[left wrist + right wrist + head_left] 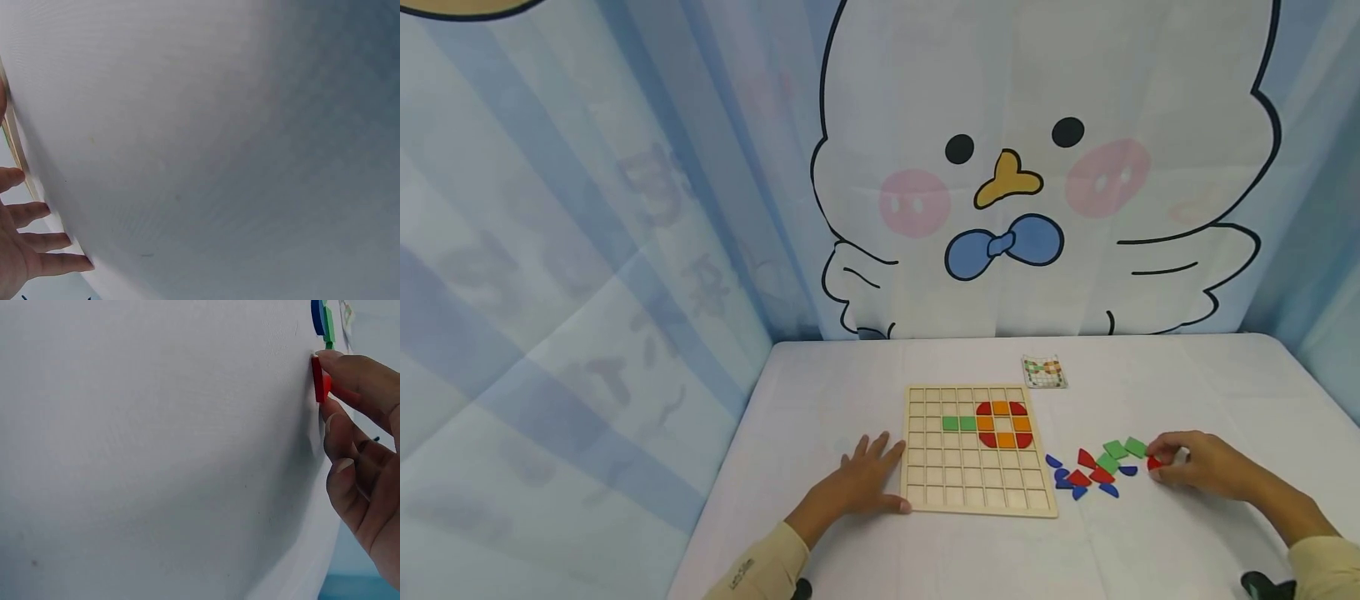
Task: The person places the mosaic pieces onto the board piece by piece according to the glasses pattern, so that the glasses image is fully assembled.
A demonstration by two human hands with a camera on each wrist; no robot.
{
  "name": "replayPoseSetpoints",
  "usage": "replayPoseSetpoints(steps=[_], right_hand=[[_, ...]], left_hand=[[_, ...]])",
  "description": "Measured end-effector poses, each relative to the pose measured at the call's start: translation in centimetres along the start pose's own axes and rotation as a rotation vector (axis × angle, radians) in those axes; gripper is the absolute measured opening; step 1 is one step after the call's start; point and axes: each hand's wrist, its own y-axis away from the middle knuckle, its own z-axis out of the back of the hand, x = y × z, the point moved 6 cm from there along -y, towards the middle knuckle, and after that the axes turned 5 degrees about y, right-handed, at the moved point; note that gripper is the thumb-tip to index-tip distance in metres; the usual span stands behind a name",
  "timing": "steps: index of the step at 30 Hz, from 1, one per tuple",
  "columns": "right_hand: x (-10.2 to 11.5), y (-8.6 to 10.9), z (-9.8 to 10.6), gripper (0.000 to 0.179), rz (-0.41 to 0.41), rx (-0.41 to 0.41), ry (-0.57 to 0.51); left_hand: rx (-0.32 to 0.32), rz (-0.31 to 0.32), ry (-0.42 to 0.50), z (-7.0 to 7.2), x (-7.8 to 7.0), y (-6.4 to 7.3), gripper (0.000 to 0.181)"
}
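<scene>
A wooden grid board [955, 483] lies on the table, with red, orange and green pieces set in its upper right cells. My left hand [867, 479] rests at the board's left edge, fingers spread and straight; the left wrist view shows the same hand [25, 244] against the wooden edge. Right of the loose pieces, my right hand [1206, 467] pinches a red piece [1154, 463] between thumb and fingertips. In the right wrist view that red piece [319, 380] stands between the fingertips, close over the white table.
Between the board and my right hand lie loose pieces: green squares [1116, 450], red pieces [1102, 475] and several blue ones [1108, 491]. A small pattern card [1044, 372] sits behind the board's upper right corner. A printed curtain [1000, 308] hangs behind the white table [835, 392].
</scene>
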Motion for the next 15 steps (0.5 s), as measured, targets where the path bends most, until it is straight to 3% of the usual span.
replayPoseSetpoints(steps=[15], right_hand=[[0.19,0.17,-0.11,0.025,0.031,-0.023,-0.026]], left_hand=[[-0.001,-0.012,0.000,-0.09,0.07,-0.08,0.101]])
